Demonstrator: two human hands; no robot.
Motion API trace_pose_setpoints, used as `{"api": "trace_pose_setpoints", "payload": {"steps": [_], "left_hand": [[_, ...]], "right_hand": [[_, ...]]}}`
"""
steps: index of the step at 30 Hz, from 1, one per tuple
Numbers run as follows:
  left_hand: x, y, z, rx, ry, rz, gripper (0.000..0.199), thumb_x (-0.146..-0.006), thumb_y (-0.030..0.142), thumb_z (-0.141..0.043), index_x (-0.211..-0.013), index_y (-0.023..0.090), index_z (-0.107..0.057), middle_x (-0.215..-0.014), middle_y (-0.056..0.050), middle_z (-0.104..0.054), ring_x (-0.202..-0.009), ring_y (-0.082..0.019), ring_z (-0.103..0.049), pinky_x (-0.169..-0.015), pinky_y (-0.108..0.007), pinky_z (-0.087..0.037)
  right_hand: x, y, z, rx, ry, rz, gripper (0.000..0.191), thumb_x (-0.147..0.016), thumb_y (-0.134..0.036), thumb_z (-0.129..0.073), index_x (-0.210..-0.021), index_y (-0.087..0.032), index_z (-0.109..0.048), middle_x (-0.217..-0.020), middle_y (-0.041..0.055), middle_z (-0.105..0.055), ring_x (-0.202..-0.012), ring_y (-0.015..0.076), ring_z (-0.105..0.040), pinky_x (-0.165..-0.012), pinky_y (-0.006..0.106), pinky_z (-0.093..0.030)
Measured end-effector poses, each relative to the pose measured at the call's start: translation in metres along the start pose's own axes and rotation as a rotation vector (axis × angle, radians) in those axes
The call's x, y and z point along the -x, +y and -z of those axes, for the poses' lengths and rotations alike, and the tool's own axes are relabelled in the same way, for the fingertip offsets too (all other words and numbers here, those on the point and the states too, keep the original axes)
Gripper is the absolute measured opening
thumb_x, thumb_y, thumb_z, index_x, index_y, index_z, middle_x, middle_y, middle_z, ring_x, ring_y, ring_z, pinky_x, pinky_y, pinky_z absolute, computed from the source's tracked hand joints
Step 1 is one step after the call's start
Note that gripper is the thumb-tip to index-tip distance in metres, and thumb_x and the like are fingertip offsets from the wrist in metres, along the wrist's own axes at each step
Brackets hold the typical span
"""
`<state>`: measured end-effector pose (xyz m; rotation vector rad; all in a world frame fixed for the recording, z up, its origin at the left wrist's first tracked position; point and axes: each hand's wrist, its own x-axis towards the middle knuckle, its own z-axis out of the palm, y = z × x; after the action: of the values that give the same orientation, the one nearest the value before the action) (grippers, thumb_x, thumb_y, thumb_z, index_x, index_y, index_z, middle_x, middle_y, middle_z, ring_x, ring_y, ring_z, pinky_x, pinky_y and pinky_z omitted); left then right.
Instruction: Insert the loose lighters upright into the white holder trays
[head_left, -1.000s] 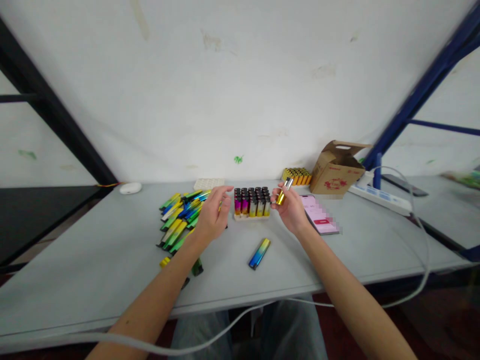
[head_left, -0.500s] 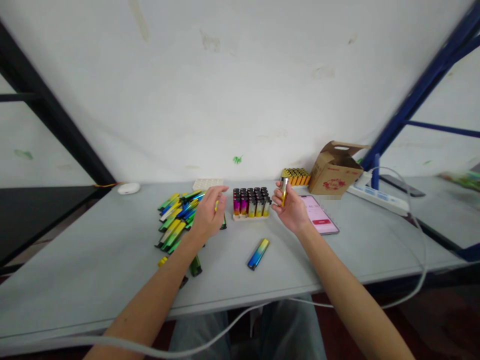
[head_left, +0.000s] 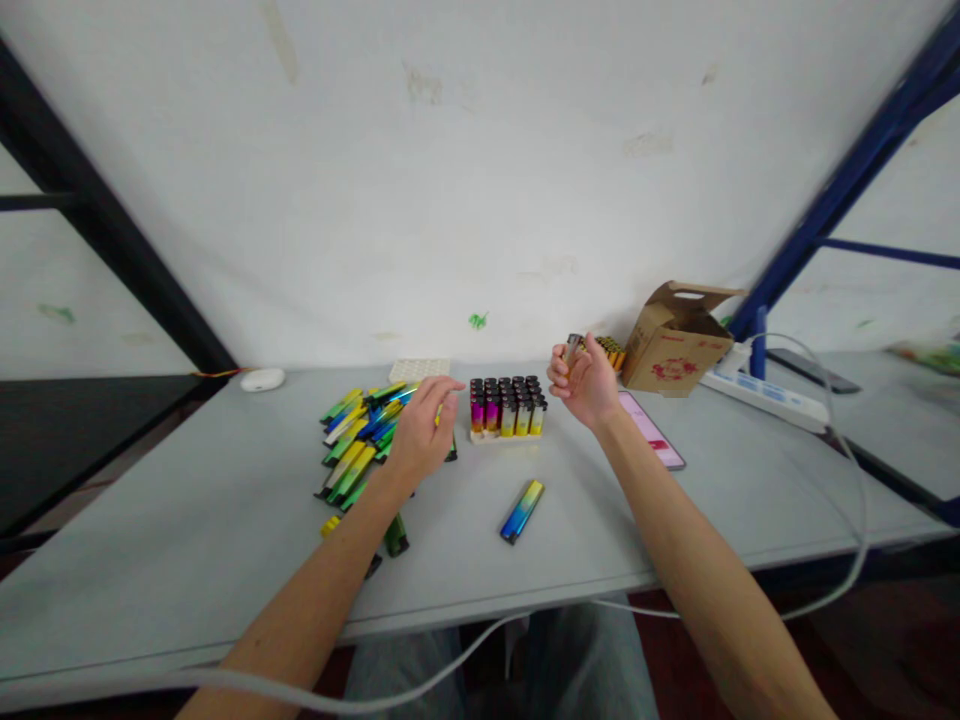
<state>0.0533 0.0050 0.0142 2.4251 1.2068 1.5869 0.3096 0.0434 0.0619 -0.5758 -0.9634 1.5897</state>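
Observation:
My right hand is raised to the right of the lighter tray, its fingers wrapped round a lighter held upright. Beside the pile, my left hand hovers with fingers stretched out and holds nothing that shows. Between the hands stands a block of upright lighters with dark tops, purple and yellow bodies in front, in a pale tray. Partly behind my left hand and forearm lies a loose pile of green, yellow and blue lighters. One blue and yellow lighter lies alone nearer the front edge.
An open cardboard box stands at the back right, beside a group of orange lighters. A phone and a power strip lie at the right. A pale holed tray and a white case are at the back.
My right hand has lifted slightly with the lighter and turned, its fingers now covering more of it. My left hand stays nearly in place. The whole view has shifted slightly.

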Motion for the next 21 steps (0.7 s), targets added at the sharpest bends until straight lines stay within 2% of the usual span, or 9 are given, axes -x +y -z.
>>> {"api": "trace_pose_setpoints", "payload": {"steps": [4,7,14,21], "left_hand": [[-0.001,0.001,0.000,0.002,0.001,-0.001,0.038,-0.103,0.034,-0.029,-0.103,0.017,-0.064,-0.104,-0.010,-0.064,-0.103,-0.021,-0.060,-0.095,-0.037,-0.049],[-0.001,0.001,0.000,-0.005,-0.010,-0.012,0.039,-0.103,0.033,-0.030,-0.101,0.017,-0.065,-0.103,-0.010,-0.064,-0.102,-0.022,-0.061,-0.095,-0.037,-0.049],[0.001,-0.001,-0.001,-0.017,-0.002,0.027,0.033,-0.102,0.032,-0.033,-0.115,0.017,-0.059,-0.106,-0.008,-0.066,-0.095,-0.020,-0.063,-0.089,-0.034,-0.050],[-0.001,0.001,0.001,-0.018,-0.021,-0.009,0.031,-0.102,0.030,-0.032,-0.100,0.018,-0.060,-0.097,-0.007,-0.065,-0.097,-0.021,-0.061,-0.089,-0.035,-0.049]], "right_hand": [[0.006,0.000,0.005,0.050,-0.009,-0.056,0.050,-0.086,-0.067,-0.052,-0.073,-0.018,-0.055,-0.054,-0.0050,-0.037,-0.044,0.0077,-0.033,-0.037,0.016,-0.022],[0.012,-0.003,0.011,0.054,-0.068,-0.137,0.055,-0.087,-0.069,-0.048,-0.065,-0.019,-0.048,-0.054,-0.0044,-0.036,-0.045,0.0081,-0.032,-0.036,0.016,-0.021],[0.018,0.002,0.016,-0.040,-0.210,-0.281,0.064,-0.088,-0.075,-0.034,-0.054,-0.021,-0.031,-0.047,-0.0074,-0.020,-0.042,0.0077,-0.015,-0.035,0.016,-0.017],[0.017,0.011,0.018,0.040,-0.233,-0.308,0.065,-0.086,-0.075,-0.036,-0.050,-0.022,-0.030,-0.045,-0.0080,-0.018,-0.042,0.0078,-0.013,-0.035,0.017,-0.019]]}}
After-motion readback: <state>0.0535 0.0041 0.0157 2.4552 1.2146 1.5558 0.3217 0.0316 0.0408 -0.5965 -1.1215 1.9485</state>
